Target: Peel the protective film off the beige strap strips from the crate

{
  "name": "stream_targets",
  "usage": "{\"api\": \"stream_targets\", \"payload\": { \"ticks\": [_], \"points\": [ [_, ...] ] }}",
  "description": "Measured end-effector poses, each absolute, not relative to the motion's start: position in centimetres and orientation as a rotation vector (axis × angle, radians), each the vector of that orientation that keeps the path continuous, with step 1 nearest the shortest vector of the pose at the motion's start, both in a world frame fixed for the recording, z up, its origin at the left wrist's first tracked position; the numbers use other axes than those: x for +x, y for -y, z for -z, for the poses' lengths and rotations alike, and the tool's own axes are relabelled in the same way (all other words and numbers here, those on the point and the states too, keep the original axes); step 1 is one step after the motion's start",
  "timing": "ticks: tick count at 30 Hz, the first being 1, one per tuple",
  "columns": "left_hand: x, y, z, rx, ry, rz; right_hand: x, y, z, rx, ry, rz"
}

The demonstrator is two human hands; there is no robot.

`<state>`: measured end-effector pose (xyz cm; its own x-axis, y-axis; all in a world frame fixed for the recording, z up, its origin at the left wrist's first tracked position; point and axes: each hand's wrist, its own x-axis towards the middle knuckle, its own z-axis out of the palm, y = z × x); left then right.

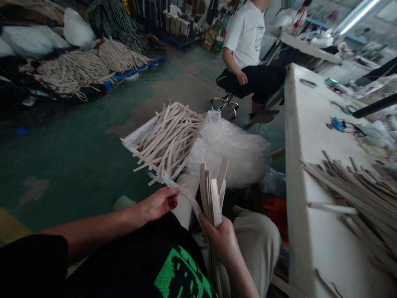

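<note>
Right hand (221, 242) grips flat beige strips (212, 194) upright, apparently for even ends; left hand (158, 203) pinches one below white plastic tray (136, 137).

A white table (305, 136) carries a heap of flat pale strips (359, 190), with a small blue tool (338, 124) farther back.

Black short-sleeved T-shirt (124, 265), green blocky print (182, 273); pale trousers (260, 240), perhaps beige; forearms (102, 225) bare.
</note>
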<state>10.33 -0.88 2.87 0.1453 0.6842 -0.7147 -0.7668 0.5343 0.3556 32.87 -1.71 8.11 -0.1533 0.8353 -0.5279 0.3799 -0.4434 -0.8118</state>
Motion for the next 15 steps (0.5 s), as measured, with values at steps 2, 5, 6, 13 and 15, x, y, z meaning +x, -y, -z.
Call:
{"api": "stream_targets", "payload": {
  "ticks": [2,5,6,13,15],
  "points": [
    [10.6,1.2,-3.0,-0.134,-0.946,-1.047,33.0,2.1,-7.8,-1.738,1.391,-1.653],
    [10.8,1.1,-3.6,-0.155,-0.854,-1.031,33.1,2.3,-6.9,-1.734,1.303,-1.822],
    [10.7,1.0,-3.8,-0.152,-0.810,-1.025,33.1,2.3,-6.5,-1.716,1.245,-1.901],
    [10.4,0.3,-4.3,0.002,-0.688,-0.980,32.7,2.7,-5.0,-1.501,0.844,-2.238],
    [10.4,0.1,-3.6,0.036,-0.777,-0.995,32.6,2.8,-4.7,-1.488,0.850,-2.248]
  ]
}}
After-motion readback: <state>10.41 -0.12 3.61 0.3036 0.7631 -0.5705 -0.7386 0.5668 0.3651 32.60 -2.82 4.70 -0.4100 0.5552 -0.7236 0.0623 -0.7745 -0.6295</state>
